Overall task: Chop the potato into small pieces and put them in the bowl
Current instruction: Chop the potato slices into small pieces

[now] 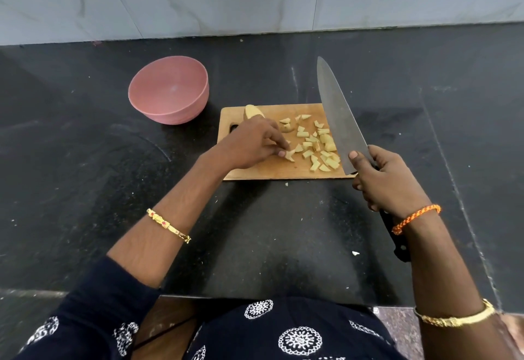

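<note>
**Nearly there: a potato piece at the left fingertips, bowl still bare**

The left hand (249, 144) pinches one potato piece (289, 155) on the cutting board (272, 169); the other pieces (317, 144) lie just right of its fingers. The right hand (388, 181) grips the knife (340, 121), blade lifted. The bowl (168, 90) sits up-left on the bench, nearer the left hand.
</note>
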`<state>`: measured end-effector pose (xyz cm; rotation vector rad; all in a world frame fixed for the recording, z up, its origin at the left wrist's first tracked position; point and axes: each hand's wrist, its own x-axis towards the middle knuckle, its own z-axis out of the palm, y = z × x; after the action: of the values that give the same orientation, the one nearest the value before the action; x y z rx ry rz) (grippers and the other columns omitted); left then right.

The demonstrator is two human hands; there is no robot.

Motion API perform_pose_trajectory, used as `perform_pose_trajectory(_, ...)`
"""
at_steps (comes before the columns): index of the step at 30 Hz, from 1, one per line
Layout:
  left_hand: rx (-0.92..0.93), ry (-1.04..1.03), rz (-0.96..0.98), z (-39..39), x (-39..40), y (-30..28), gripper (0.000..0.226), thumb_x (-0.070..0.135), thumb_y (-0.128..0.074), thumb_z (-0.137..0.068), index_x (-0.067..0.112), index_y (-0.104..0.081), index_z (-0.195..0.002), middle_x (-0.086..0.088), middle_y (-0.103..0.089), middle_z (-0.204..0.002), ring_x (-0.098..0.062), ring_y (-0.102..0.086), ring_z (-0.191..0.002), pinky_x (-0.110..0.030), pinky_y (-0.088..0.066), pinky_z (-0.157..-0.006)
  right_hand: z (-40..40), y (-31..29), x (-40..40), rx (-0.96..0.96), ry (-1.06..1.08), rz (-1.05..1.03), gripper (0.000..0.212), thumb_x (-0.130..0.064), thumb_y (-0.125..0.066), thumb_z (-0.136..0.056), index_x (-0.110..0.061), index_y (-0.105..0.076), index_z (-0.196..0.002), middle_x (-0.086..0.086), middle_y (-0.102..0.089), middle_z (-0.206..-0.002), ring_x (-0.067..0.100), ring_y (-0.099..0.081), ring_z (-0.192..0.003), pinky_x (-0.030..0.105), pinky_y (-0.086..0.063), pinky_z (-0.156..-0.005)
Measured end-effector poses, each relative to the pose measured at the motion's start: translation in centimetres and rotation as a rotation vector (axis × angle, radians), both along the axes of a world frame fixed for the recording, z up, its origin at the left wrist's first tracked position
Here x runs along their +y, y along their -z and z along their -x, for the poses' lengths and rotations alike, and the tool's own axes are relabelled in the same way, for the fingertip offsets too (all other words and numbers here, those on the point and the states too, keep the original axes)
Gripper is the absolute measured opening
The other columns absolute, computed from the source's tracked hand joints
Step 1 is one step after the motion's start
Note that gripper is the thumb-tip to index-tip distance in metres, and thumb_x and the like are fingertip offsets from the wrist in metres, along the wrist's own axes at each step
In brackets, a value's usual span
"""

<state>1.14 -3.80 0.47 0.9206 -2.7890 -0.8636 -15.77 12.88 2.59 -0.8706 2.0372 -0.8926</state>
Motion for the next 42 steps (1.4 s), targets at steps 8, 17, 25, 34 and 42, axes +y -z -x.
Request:
perform_pose_trajectory(8, -0.126, 0.161, 0.296, 0.3, 0.5, 0.2, 0.024, 0.03, -0.062, -0.088, 0.026, -0.069, -0.111, 0.004, -0.059, -0.112, -0.013, -0.046, -0.112, -0.029, -0.031, -0.087, -0.2, -0.4, -0.3, -0.006, -0.056, -0.016, 0.022, -0.034, -0.043, -0.098, -0.017, -0.057, -0.096, 0.003, -0.051, -0.069, 0.014, -0.043, -0.055, 0.027, -0.038, -0.046)
perform_pose_trajectory(17, 0.065, -0.401, 0.261, 0.8, 5.0, 1.5, 0.024, 0.034, -0.066, -0.084, 0.022, -0.072, -0.104, 0.002, -0.066, -0.101, -0.014, -0.056, -0.095, -0.029, -0.039, -0.089, -3.4, 1.1, 1.7, 0.262, -0.166, -0.07, 0.034, -0.03, -0.044, -0.096, -0.026, -0.037, -0.063, 0.003, -0.048, -0.063, 0.029, -0.05, -0.069, 0.031, -0.039, -0.058)
perform_pose_trajectory(25, 0.195, -0.614, 0.095, 1.2, 6.1, 2.1, 0.021, 0.025, -0.074, -0.078, 0.013, -0.074, -0.095, -0.003, -0.071, -0.095, -0.015, -0.063, -0.088, -0.031, -0.05, -0.086, -5.4, 2.8, 2.8, 0.368, -0.187, -0.145, 0.02, -0.035, -0.038, -0.097, -0.018, -0.046, -0.088, 0.015, -0.06, -0.077, 0.039, -0.058, -0.076, 0.041, -0.051, -0.069)
perform_pose_trajectory(34, 0.201, -0.585, -0.112, 0.0, 5.1, 1.0, 0.024, 0.011, -0.078, -0.073, 0.01, -0.074, -0.097, -0.001, -0.072, -0.09, -0.003, -0.06, -0.08, -0.01, -0.043, -0.081, -5.4, 2.4, 2.5, 0.431, -0.276, -0.196, 0.021, -0.034, -0.035, -0.098, -0.018, -0.048, -0.097, 0.012, -0.055, -0.076, 0.037, -0.056, -0.074, 0.037, -0.047, -0.066)
perform_pose_trajectory(42, 0.282, -0.691, -0.059, 0.7, 5.6, 1.2, 0.015, 0.007, -0.072, -0.08, 0.008, -0.073, -0.095, 0.011, -0.061, -0.077, 0.024, -0.051, -0.06, 0.006, -0.036, -0.067, -5.3, 0.3, 1.2, 0.495, -0.429, -0.379, 0.008, -0.024, -0.037, -0.099, -0.02, -0.033, -0.093, 0.003, -0.035, -0.068, 0.027, -0.045, -0.072, 0.034, -0.04, -0.067)
